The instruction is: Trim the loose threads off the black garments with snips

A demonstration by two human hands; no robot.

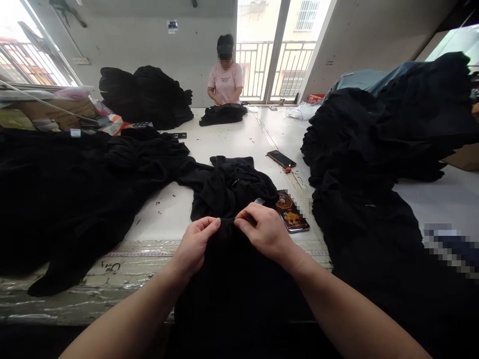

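Pinching the black garment (220, 187) in left hand (195, 243) and right hand (266, 230), both clamped on cloth; lying at the near side of the white table (213, 142), running lengthwise away from the body, bunched farther out.

Showing matt, creased black cloth in the garment (217, 192) at the centre and the heap (366, 129) at three o'clock. Gleaming with wrinkled clear plastic along the table edge (138, 249) at eight. Looking smooth across the white tabletop (213, 142) towards twelve. Shining glossily on the patterned phone (294, 214) at four.
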